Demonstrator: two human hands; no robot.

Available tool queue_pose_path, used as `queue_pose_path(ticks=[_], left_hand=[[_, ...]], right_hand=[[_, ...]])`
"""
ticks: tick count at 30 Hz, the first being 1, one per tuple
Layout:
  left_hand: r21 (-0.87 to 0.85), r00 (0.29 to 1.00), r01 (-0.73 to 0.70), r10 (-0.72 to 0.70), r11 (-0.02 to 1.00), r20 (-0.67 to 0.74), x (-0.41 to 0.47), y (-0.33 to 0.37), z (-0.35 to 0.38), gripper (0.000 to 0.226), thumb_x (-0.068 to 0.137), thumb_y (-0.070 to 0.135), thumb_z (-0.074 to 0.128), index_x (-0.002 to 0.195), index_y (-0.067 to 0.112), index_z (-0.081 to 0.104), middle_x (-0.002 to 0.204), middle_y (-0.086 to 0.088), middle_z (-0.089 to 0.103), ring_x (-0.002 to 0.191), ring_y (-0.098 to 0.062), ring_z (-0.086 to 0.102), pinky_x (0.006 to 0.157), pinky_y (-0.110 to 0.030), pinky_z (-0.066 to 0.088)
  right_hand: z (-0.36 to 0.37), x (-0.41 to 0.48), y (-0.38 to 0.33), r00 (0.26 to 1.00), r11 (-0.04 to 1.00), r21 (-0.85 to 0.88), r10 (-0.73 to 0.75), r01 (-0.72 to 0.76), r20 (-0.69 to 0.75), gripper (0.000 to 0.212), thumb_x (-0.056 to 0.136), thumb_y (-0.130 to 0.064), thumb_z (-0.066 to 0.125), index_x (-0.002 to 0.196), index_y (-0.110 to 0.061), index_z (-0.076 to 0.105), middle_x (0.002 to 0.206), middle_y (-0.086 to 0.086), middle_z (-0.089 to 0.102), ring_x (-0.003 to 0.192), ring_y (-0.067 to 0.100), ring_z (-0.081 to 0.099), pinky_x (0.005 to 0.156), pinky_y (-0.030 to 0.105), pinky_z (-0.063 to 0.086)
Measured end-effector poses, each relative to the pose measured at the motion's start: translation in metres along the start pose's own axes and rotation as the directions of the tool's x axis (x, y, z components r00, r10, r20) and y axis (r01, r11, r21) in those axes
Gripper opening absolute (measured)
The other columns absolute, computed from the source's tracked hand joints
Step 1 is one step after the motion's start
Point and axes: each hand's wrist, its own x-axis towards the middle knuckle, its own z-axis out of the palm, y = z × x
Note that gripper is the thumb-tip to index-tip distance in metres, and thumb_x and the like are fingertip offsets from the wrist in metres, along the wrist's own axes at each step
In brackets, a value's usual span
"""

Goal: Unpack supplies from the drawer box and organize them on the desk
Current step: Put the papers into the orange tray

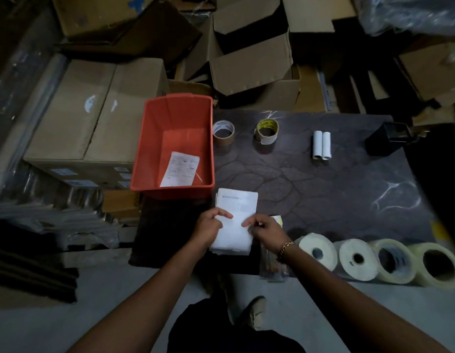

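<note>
An orange plastic drawer box (150, 138) stands at the desk's left end with one printed sheet (180, 169) lying in its bottom. Just in front of it, near the desk's front edge, a stack of white papers (236, 207) rests on the dark desk (323, 184). My left hand (211, 225) grips the stack's left side and my right hand (264, 230) pinches its right side. Two brown tape rolls (223, 132) (266, 131) and a pair of small white tubes (321, 145) stand in a row at the back.
Several large pale tape rolls (358, 258) line the front right edge. A clear packet (272, 266) lies under my right wrist. A black box (391, 138) sits at the back right. Cardboard cartons (94, 110) crowd the left and rear.
</note>
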Motion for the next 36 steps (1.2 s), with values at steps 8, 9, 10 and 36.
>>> queue_pose_path(ticks=[8, 9, 10, 36], left_hand=[[0.464, 0.903, -0.387, 0.429, 0.797, 0.015, -0.021, 0.012, -0.023, 0.026, 0.083, 0.001, 0.061, 0.081, 0.024, 0.072, 0.132, 0.008, 0.056, 0.122, -0.007, 0.049, 0.099, -0.022, 0.046], [0.512, 0.891, -0.397, 0.454, 0.762, 0.015, -0.024, 0.008, -0.022, 0.023, 0.084, 0.004, 0.062, 0.083, 0.025, 0.072, 0.132, 0.007, 0.055, 0.124, -0.010, 0.050, 0.100, -0.022, 0.046], [0.552, 0.881, -0.399, 0.472, 0.732, 0.011, -0.026, 0.002, -0.022, 0.021, 0.085, 0.007, 0.062, 0.085, 0.026, 0.072, 0.132, 0.006, 0.055, 0.124, -0.012, 0.051, 0.100, -0.024, 0.047], [0.339, 0.730, -0.536, 0.626, 0.773, -0.273, 0.025, 0.085, -0.101, 0.026, 0.077, 0.000, 0.052, 0.086, 0.018, 0.067, 0.099, 0.003, 0.060, 0.092, -0.005, 0.055, 0.081, -0.021, 0.042]], right_hand=[[-0.015, 0.003, -0.031, 0.911, 0.698, -0.621, -0.407, 0.356, 0.065, 0.027, 0.078, -0.011, 0.062, 0.091, -0.034, 0.063, 0.128, -0.003, 0.051, 0.107, 0.015, 0.057, 0.075, 0.022, 0.050], [-0.014, 0.000, -0.030, 0.903, 0.666, -0.655, -0.426, 0.357, 0.058, 0.026, 0.079, -0.013, 0.061, 0.094, -0.034, 0.063, 0.128, -0.003, 0.051, 0.108, 0.015, 0.056, 0.073, 0.020, 0.047], [-0.013, -0.003, -0.028, 0.893, 0.644, -0.674, -0.447, 0.362, 0.053, 0.026, 0.080, -0.013, 0.061, 0.095, -0.033, 0.065, 0.125, -0.002, 0.052, 0.109, 0.017, 0.055, 0.072, 0.020, 0.045], [0.005, 0.068, -0.150, 0.869, 0.880, -0.213, -0.463, 0.426, -0.173, 0.022, 0.083, -0.006, 0.055, 0.094, -0.021, 0.066, 0.097, -0.003, 0.058, 0.087, 0.014, 0.055, 0.074, 0.026, 0.046]])
